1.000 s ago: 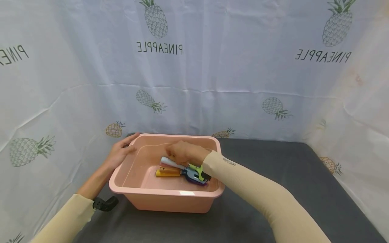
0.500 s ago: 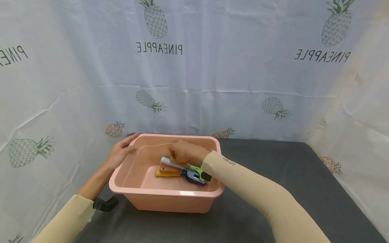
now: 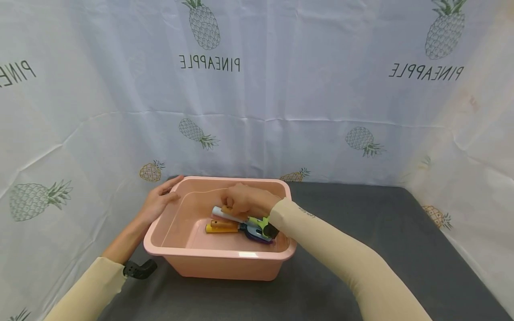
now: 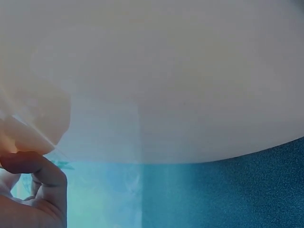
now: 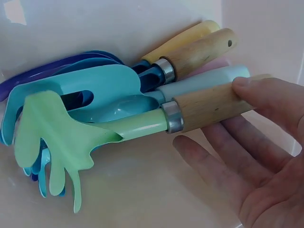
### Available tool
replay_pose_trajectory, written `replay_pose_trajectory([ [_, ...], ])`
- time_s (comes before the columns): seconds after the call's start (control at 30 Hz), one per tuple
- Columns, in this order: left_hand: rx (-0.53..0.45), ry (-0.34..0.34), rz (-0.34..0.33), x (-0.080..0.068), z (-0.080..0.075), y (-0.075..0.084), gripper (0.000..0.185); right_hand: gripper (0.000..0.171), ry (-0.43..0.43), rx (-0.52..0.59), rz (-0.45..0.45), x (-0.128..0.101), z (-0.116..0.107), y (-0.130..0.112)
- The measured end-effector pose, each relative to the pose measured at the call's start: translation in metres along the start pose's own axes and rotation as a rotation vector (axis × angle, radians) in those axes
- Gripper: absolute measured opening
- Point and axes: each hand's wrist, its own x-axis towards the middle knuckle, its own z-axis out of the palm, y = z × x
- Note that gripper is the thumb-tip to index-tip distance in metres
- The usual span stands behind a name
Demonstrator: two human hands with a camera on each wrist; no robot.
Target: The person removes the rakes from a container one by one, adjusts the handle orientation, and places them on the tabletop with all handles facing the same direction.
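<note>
A pink basin (image 3: 225, 261) stands on a dark grey table (image 3: 361, 214). Several garden hand tools lie in it. Among them are a green rake (image 5: 71, 137) with a wooden handle (image 5: 209, 107), a teal trowel (image 5: 90, 90) and a light-blue-handled tool (image 5: 204, 83). My right hand (image 5: 213, 116) is inside the basin. Its thumb (image 5: 256, 92) touches the end of the rake's wooden handle, and its straight fingers (image 5: 213, 161) lie beside it. My left hand (image 3: 160, 198) grips the basin's far left corner, thumb along the back rim.
A white sheet printed with pineapples (image 3: 257, 89) hangs behind and on both sides. The basin's wall (image 4: 166, 71) fills the left wrist view, with one curled finger (image 4: 38, 180) low on the left. A black wrist mount (image 3: 138, 269) sits by my left sleeve.
My right hand has shifted slightly over the tool handles. The left hand and the basin have not moved.
</note>
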Motion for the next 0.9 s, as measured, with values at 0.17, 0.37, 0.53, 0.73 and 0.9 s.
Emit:
replay_pose_trajectory([
  [0.17, -0.008, -0.006, -0.022, -0.002, -0.001, 0.001, 0.066, 0.021, -0.012, 0.161, -0.053, -0.002, 0.001, 0.000],
  [0.37, -0.106, -0.066, -0.068, -0.004, -0.003, 0.002, 0.068, 0.017, -0.040, 0.018, -0.098, -0.001, -0.001, -0.002],
  [0.53, -0.177, -0.115, -0.085, -0.006, -0.004, 0.002, 0.071, 0.015, -0.045, -0.115, -0.121, 0.001, -0.002, -0.002],
  [0.73, -0.221, -0.137, -0.052, -0.013, -0.005, 0.000, 0.063, 0.030, -0.051, -0.023, -0.105, 0.002, -0.001, -0.002],
  [0.9, -0.283, -0.146, -0.026, -0.020, -0.005, -0.002, 0.057, 0.013, -0.042, -0.060, -0.083, 0.003, -0.001, -0.002],
])
